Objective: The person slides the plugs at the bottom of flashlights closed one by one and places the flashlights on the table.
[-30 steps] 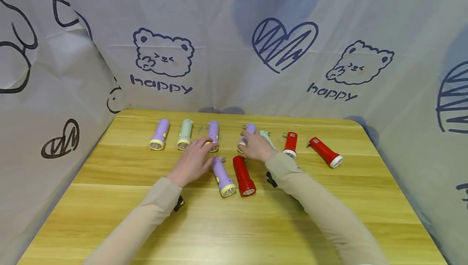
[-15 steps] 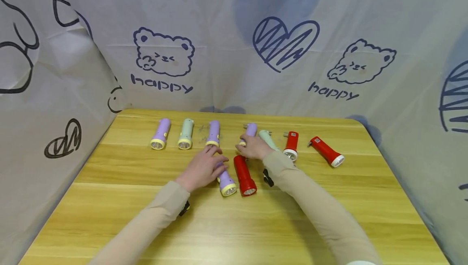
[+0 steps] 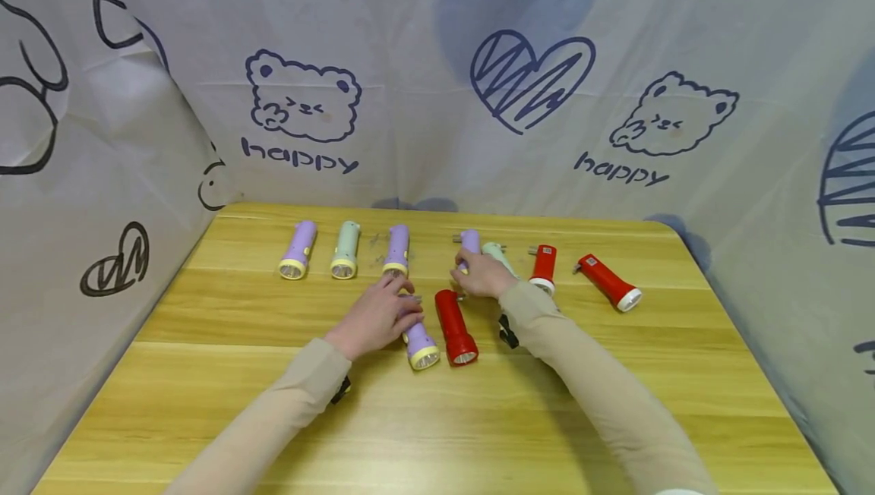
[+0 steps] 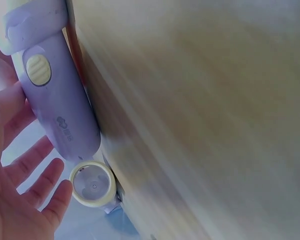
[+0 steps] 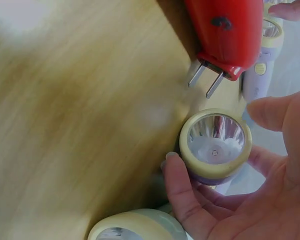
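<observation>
My left hand (image 3: 376, 316) is at the tail half of the front purple flashlight (image 3: 421, 347). In the left wrist view the thumb touches this flashlight's body (image 4: 65, 100), and the other fingers are spread loosely beside it. My right hand (image 3: 487, 275) holds a second purple flashlight (image 3: 469, 241) in the back row; its plug prongs point left. In the right wrist view, fingers curl around its yellow-rimmed lamp head (image 5: 215, 145), with the thumb close to the opposite side. A red flashlight (image 3: 454, 328) lies between the hands, its prongs showing in the right wrist view.
Across the back lie a purple flashlight (image 3: 298, 250), a mint one (image 3: 345, 250) and another purple one (image 3: 398, 248). On the right are a mint flashlight (image 3: 495, 253) partly behind my hand, a red one (image 3: 544, 266) and a slanted red one (image 3: 608, 282). A printed cloth surrounds the table (image 3: 205, 373).
My left hand has moved right and slightly down, from beside the front purple flashlight onto its tail half. The right hand has shifted slightly right and down at its purple flashlight.
</observation>
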`<state>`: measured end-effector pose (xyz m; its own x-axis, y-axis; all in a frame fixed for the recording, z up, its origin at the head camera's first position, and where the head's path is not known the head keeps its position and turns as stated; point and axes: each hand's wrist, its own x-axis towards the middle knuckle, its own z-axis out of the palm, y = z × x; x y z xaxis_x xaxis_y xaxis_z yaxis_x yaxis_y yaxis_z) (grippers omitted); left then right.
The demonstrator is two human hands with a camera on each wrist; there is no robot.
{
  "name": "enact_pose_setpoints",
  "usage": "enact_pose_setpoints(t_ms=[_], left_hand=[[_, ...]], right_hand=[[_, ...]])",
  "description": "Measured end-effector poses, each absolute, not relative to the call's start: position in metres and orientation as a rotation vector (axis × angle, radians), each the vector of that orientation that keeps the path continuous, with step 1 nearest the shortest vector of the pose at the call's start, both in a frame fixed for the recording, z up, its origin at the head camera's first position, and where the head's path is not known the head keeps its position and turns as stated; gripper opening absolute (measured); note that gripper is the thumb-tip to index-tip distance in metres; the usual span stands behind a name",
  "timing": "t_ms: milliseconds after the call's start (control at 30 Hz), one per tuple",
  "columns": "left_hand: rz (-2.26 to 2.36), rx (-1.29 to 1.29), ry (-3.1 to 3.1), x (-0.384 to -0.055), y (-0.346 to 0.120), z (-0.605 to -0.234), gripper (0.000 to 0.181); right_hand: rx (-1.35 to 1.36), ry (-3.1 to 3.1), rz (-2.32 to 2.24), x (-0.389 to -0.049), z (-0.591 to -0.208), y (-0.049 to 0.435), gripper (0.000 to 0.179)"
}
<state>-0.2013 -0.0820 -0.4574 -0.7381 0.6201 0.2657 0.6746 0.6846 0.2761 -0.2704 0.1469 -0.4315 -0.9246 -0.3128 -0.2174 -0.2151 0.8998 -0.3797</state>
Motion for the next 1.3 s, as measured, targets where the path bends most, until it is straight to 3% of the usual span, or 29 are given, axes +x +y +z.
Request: enact_pose_setpoints(t_ms=[200,667,767,967,1167,1300], left_hand=[[-0.542,-1.101,-2.772,-0.198,-0.088,-0.457,0.018],[-0.53,-1.196,-2.789,-0.186,-0.105,-0.454,0.016],[-0.526,-1.207,-2.798,-0.183,-0.108,-0.454,0.016],[-0.561,-1.201,-2.814,-0.18,-0.112,-0.453,0.02],[-0.638,-1.087,-2.845,-0.178,-0.113,-0.454,0.029],[-0.665,-1.03,-2.806,-0.179,-0.112,-0.452,0.029]], right_hand=[[-0.446,2.801,-0.522,-0.271,-0.431,0.157,0.02],[-0.467,2.809,-0.517,-0.266,-0.434,0.187,0.015],[-0.453,2.791,-0.523,-0.263,-0.433,0.192,0.023],[-0.368,2.772,-0.556,-0.26,-0.435,0.198,0.057],[-0.258,2.694,-0.811,-0.254,-0.432,0.201,0.068],[-0.147,2.526,-1.156,-0.253,-0.434,0.204,0.067]])
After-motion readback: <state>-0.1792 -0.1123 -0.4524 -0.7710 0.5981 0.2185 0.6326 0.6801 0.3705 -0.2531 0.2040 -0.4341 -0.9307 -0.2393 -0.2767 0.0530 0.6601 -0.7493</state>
